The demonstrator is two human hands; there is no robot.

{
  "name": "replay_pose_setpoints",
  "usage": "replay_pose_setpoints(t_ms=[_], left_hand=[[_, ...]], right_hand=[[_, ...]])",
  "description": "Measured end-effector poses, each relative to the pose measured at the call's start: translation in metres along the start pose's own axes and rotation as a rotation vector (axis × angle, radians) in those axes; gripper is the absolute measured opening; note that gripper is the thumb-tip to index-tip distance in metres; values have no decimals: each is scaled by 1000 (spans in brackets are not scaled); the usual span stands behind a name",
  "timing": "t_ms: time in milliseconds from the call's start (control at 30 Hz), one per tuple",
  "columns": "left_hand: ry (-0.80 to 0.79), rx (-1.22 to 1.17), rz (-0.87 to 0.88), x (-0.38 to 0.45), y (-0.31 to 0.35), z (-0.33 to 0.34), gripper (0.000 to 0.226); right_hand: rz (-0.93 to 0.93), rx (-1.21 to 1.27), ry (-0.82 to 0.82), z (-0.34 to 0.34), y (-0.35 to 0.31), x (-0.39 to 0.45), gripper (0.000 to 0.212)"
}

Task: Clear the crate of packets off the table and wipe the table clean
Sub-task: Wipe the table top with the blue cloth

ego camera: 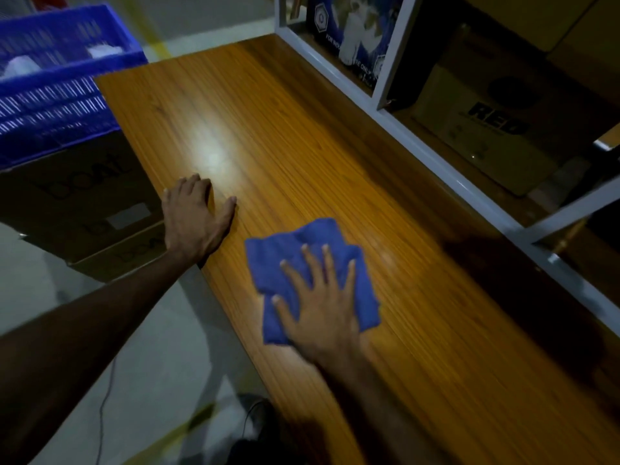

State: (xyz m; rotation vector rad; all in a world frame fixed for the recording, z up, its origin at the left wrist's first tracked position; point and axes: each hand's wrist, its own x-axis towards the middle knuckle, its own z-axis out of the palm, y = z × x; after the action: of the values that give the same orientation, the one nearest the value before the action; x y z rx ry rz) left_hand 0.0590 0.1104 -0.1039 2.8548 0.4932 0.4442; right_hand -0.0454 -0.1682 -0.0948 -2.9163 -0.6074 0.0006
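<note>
A folded blue cloth (288, 260) lies on the wooden table (302, 135) near its front edge. My right hand (322, 303) presses flat on the cloth with straight, spread fingers. My left hand (194, 216) rests on the table's left edge, fingers bent down onto the wood and holding nothing. The blue plastic crate (57, 82) stands off the table at the upper left, on top of cardboard boxes, with white packets (104, 50) inside it.
Stacked cardboard boxes (84, 203) stand close against the table's left side under the crate. A white metal rack (446, 172) with boxes on its shelves runs along the table's right side. A thin cable (104, 407) trails on the grey floor.
</note>
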Motion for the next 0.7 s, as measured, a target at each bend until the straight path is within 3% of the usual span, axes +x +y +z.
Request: replay_pose_setpoints(t_ms=[167, 333, 400, 533, 600, 700], left_hand=[[-26, -15, -43, -21, 18, -19, 71], [-49, 61, -90, -76, 48, -16, 69], [-18, 66, -80, -78, 50, -16, 64], [27, -9, -96, -76, 49, -13, 59], [41, -47, -89, -77, 48, -11, 58], [57, -67, -87, -78, 46, -12, 58]], right_hand=[[-52, 52, 17, -2, -20, -78, 56], [-233, 15, -65, -18, 73, -74, 61], [-131, -10, -87, -23, 129, -40, 65], [394, 129, -19, -33, 224, 26, 65], [558, 186, 28, -31, 229, 44, 67], [576, 40, 33, -22, 170, 42, 69]])
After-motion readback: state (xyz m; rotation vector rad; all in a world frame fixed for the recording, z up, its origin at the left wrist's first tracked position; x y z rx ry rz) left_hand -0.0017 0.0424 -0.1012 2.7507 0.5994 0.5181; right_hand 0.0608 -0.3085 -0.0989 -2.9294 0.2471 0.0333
